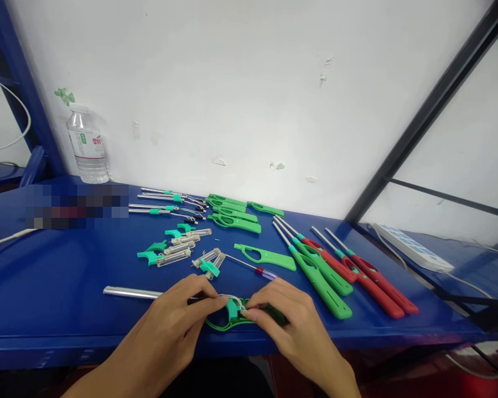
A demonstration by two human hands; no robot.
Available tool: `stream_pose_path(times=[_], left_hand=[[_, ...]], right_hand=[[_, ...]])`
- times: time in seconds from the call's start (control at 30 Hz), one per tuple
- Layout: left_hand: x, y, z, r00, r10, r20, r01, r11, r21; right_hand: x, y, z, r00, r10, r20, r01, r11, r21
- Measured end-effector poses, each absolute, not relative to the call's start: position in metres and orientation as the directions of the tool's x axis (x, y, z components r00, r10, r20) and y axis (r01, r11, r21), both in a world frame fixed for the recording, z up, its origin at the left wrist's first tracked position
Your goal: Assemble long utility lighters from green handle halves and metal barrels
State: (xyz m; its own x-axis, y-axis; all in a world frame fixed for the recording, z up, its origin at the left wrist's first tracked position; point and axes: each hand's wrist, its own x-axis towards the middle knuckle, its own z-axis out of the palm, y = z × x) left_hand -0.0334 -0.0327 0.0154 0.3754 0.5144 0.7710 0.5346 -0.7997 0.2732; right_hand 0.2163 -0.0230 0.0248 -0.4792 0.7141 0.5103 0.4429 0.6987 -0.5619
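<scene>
A stick lighter lies part-built at the table's front edge, its green handle shell [221, 327] open side up. Its metal tube [133, 292] runs left, passing under my left hand [178, 318]. That hand is closed, thumb and forefinger pinched at a thin white wire [237, 299] above the teal trigger [233, 311]. My right hand [292, 315] is closed too, pressing thumb and fingertips at the wire's right end inside the shell. My fingers cover part of the handle's inside. Beyond them lie a screwdriver [269, 273] and a loose green handle shell [269, 257].
Finished green lighters [321, 284] and red lighters [377, 290] lie at right. Clear fuel tanks [174, 258] with teal triggers, metal tubes [149, 210] with wires and green shells [234, 223] lie behind. A water bottle [89, 149] stands back left; a power strip [415, 246] lies far right.
</scene>
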Motion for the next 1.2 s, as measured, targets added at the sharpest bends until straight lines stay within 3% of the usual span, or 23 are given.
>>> stream_pose_path(times=[1.2], left_hand=[[-0.0339,-0.0349,0.0076,0.378,0.571,0.729,0.582,-0.759,0.292]], right_hand=[[0.2156,-0.0229,0.0248,-0.476,0.714,0.513,0.453,0.699,-0.553]])
